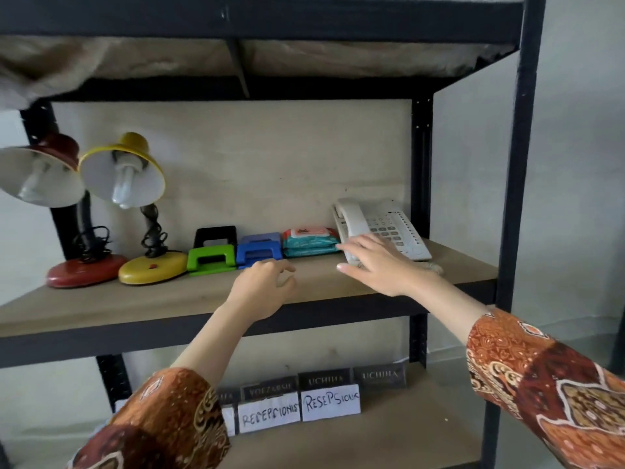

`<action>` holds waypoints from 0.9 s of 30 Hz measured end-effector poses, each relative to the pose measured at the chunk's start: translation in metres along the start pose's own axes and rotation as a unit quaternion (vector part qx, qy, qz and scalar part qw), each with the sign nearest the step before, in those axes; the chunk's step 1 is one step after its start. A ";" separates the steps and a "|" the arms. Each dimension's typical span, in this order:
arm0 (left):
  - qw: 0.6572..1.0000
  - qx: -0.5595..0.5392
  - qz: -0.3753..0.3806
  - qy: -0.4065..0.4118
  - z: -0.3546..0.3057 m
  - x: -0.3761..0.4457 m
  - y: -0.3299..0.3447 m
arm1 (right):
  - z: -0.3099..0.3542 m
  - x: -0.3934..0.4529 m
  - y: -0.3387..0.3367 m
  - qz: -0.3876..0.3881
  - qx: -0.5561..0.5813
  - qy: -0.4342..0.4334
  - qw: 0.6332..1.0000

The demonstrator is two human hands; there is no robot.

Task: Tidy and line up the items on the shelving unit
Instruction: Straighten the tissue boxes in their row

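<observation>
From the head camera we look into a dark metal shelving unit (522, 164) with wooden boards; the middle shelf (135, 306) holds a row of items pushed toward the back wall. From the left stand a red desk lamp (50, 184) and a yellow desk lamp (132, 184), their round bases just beside each other and their shades tilted toward us; next come a green hole punch (211, 260) with a black hole punch (215, 235) behind it, then a blue hole punch (258, 253) with what looks like a paler one behind it; then a stack of teal wet wipe packs (309, 243) touching the blue punch; last, at the right end, a white desk telephone (382, 228), set slightly askew with its curled cord trailing at the shelf's front right.

Our right hand (378, 265) lies with fingers spread and straight against the phone's front left corner, holding nothing; we judge it is placed there to nudge the phone square and close up against the wipes. Our left hand (267, 286) hovers just in front of the blue punch with fingers loosely curled and apart, gripping nothing; it seems poised to steady or straighten the punches. Both wrists show batik-patterned orange sleeves.

On the lower shelf (406, 434) dark nameplates stand behind handwritten white paper signs (329, 402); these already sit in rows, partly hidden by the left sleeve.

The row looks nearly lined up; the phone appears to be the last piece out of line.
</observation>
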State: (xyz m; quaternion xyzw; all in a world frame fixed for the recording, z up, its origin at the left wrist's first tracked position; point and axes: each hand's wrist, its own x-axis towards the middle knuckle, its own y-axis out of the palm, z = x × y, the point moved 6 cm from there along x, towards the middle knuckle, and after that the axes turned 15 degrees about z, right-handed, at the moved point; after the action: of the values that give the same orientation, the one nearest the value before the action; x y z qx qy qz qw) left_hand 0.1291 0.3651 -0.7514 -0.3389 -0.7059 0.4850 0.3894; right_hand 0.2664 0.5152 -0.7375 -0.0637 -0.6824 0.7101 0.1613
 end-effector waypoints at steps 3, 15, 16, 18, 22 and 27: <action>1.000 0.010 -0.015 -0.020 0.027 -0.011 -0.010 | 0.048 0.014 0.003 -0.019 0.006 -0.079 0.997; 0.995 0.043 -0.084 -0.012 0.062 -0.022 -0.153 | 0.162 0.097 -0.074 -0.067 0.142 -0.240 0.958; 0.994 0.049 -0.094 -0.008 0.058 -0.028 -0.176 | 0.170 0.091 -0.095 -0.077 0.151 -0.256 0.952; 0.990 0.059 -0.126 0.002 0.049 -0.038 -0.220 | 0.185 0.078 -0.138 -0.107 0.135 -0.281 0.944; 0.971 0.082 -0.220 0.044 0.028 -0.053 -0.287 | 0.200 0.061 -0.210 -0.217 0.076 -0.298 0.927; 0.947 0.126 -0.284 0.077 0.015 -0.062 -0.316 | 0.204 0.054 -0.245 -0.279 0.035 -0.331 0.901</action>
State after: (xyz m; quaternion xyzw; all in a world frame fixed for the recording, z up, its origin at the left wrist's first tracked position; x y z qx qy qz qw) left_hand 0.1135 0.2109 -0.4687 -0.1085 -0.6738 0.4121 0.6037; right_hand 0.1867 0.3424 -0.4758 0.3734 -0.6613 0.6394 0.1199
